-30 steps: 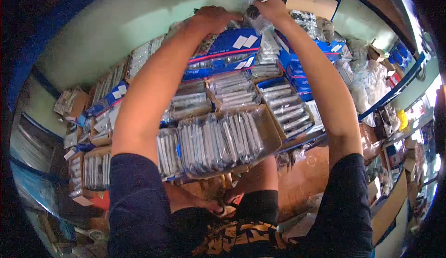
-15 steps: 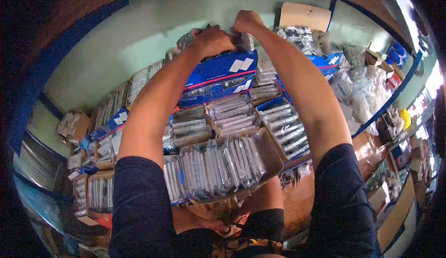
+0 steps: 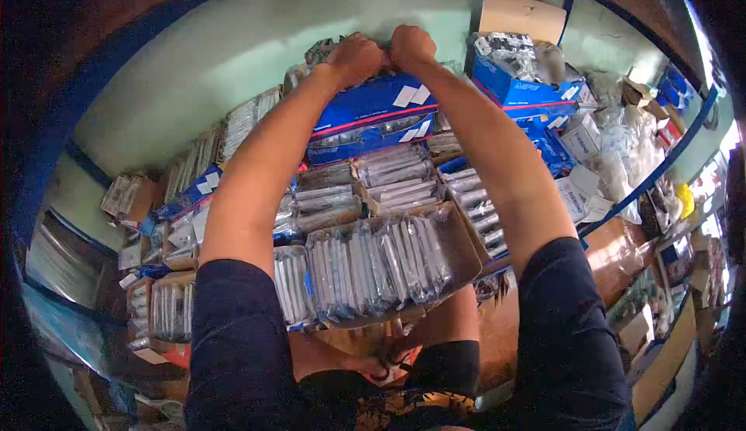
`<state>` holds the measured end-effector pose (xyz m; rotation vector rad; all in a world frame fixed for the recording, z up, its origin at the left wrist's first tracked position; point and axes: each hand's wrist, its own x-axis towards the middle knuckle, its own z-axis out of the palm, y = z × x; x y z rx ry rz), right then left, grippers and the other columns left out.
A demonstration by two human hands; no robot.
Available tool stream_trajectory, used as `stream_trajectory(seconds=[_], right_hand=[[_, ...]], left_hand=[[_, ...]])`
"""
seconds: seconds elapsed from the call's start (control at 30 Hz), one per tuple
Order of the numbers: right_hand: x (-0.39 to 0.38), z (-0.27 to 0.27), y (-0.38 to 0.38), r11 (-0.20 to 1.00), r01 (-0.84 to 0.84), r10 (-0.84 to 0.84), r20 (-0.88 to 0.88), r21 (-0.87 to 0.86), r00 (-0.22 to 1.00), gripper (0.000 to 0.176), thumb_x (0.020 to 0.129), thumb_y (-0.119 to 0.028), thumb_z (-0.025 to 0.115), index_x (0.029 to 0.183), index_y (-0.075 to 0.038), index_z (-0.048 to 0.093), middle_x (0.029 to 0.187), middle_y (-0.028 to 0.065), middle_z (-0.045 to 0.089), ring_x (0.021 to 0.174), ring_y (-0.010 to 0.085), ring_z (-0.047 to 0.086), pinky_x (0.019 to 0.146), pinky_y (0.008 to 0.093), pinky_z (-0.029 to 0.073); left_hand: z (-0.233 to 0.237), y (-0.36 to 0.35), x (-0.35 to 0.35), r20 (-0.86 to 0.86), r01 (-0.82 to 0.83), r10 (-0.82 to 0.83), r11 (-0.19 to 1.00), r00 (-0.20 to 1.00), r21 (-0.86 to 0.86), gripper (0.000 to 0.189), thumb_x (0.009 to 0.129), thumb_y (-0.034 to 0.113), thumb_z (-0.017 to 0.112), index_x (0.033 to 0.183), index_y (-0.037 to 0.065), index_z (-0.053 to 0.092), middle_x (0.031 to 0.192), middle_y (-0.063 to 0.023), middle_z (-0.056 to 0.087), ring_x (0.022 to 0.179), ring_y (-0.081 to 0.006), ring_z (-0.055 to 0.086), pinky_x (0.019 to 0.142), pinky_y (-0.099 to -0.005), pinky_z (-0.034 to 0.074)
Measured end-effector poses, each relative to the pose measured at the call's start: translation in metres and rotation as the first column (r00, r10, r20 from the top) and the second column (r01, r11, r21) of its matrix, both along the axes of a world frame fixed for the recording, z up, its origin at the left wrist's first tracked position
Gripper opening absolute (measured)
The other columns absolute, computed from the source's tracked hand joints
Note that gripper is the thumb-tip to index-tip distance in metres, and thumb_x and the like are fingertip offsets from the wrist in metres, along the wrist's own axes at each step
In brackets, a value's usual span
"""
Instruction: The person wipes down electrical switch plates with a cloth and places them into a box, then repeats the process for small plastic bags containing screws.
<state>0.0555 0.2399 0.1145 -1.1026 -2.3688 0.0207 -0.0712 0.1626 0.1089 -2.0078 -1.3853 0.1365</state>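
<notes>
At the back, by the wall, my left hand is curled closed above a blue carton. Right beside it, my right hand is closed too, its knuckles up. What the fingers hold is hidden behind the hands. A patterned, plastic-wrapped bundle shows just left of my left hand. Below the blue carton, a second blue carton holds wrapped pieces. In front, nearest my body, an open cardboard box is filled with a row of thin packets in clear plastic.
At the right stands a blue box with wrapped parts and a raised flap. Clear plastic bags pile up beyond it, near a blue frame bar. More boxes of packets stand at the left.
My right hand has come down closer to my left hand, and the plastic-wrapped item that showed between them is now hidden. The view has shifted slightly.
</notes>
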Motion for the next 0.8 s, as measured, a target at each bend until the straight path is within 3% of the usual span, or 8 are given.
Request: stream_trajectory(seconds=[0.07,0.17,0.33,0.4,0.57,0.67,0.73,0.8], right_hand=[[-0.001,0.003,0.016,0.997,0.04,-0.039,0.023,-0.066,0.999,0.028,0.078,-0.022,0.062,0.1,-0.007,0.069,0.108,0.0158,0.065,0.102,0.031,0.063,0.084,0.0398,0.053],[0.003,0.012,0.026,0.99,0.058,-0.044,0.11,-0.13,0.993,0.032,0.079,-0.024,0.061,0.106,-0.008,0.068,0.111,0.0141,0.065,0.104,0.0298,0.062,0.085,0.0392,0.052],[0.006,0.028,0.007,0.972,0.093,-0.03,0.28,-0.216,0.959,0.035,0.081,-0.027,0.06,0.112,-0.01,0.066,0.117,0.011,0.063,0.109,0.0275,0.06,0.087,0.0366,0.051],[0.003,0.026,0.004,0.991,0.074,-0.032,0.338,-0.113,0.941,0.036,0.083,-0.03,0.06,0.114,-0.012,0.065,0.119,0.0083,0.062,0.112,0.0248,0.059,0.088,0.0353,0.05],[0.001,0.015,0.004,0.99,0.087,-0.054,0.267,-0.112,0.962,0.038,0.083,-0.033,0.062,0.114,-0.012,0.065,0.12,0.0063,0.062,0.112,0.0227,0.059,0.089,0.0357,0.05],[0.004,0.009,0.002,0.993,0.086,-0.062,0.268,-0.078,0.961,0.038,0.082,-0.034,0.062,0.114,-0.013,0.065,0.121,0.0064,0.061,0.112,0.0226,0.059,0.088,0.0353,0.05],[0.007,0.008,0.003,0.994,0.088,-0.065,0.282,-0.071,0.957,0.038,0.082,-0.034,0.062,0.113,-0.013,0.065,0.121,0.0071,0.061,0.112,0.0227,0.059,0.088,0.0351,0.05],[0.014,0.006,0.006,0.998,0.061,-0.054,0.268,-0.016,0.962,0.036,0.079,-0.032,0.065,0.109,-0.011,0.067,0.114,0.0113,0.064,0.106,0.025,0.062,0.085,0.0372,0.052]], left_hand=[[-0.001,-0.003,0.001,0.061,0.012,-0.01,0.999,0.998,-0.037,0.021,0.082,0.02,0.054,0.098,0.02,0.069,0.087,-0.0122,0.067,0.081,-0.0321,0.065,0.072,-0.0442,0.051],[-0.004,0.001,-0.004,0.072,0.147,-0.154,0.985,0.985,0.087,0.021,0.082,0.021,0.055,0.097,0.02,0.069,0.087,-0.0126,0.067,0.081,-0.032,0.064,0.073,-0.0442,0.051],[0.003,-0.002,0.009,0.168,-0.023,0.026,1.0,0.985,-0.021,0.025,0.078,0.022,0.057,0.1,0.024,0.07,0.087,-0.0117,0.068,0.085,-0.0316,0.066,0.075,-0.0461,0.052],[0.006,-0.005,0.013,0.167,-0.047,0.056,0.997,0.984,-0.055,0.025,0.078,0.022,0.058,0.1,0.024,0.07,0.089,-0.0117,0.068,0.086,-0.0316,0.066,0.076,-0.0455,0.052],[0.007,-0.011,0.01,0.197,-0.042,0.067,0.991,0.978,-0.127,0.027,0.082,0.02,0.053,0.107,0.022,0.064,0.095,-0.0147,0.066,0.087,-0.0345,0.064,0.078,-0.0496,0.051],[0.004,-0.015,0.007,0.336,-0.102,0.158,0.978,0.929,-0.18,0.029,0.085,0.021,0.051,0.112,0.025,0.062,0.098,-0.0154,0.065,0.09,-0.0348,0.064,0.082,-0.0494,0.051],[0.006,-0.019,0.006,0.206,-0.077,0.12,0.976,0.971,-0.204,0.031,0.089,0.023,0.05,0.118,0.028,0.059,0.102,-0.0144,0.065,0.093,-0.0354,0.063,0.083,-0.0483,0.051],[0.005,-0.024,0.011,0.193,-0.099,0.133,0.979,0.972,-0.177,0.032,0.089,0.024,0.05,0.12,0.03,0.059,0.103,-0.0142,0.065,0.095,-0.0355,0.063,0.083,-0.048,0.051]])
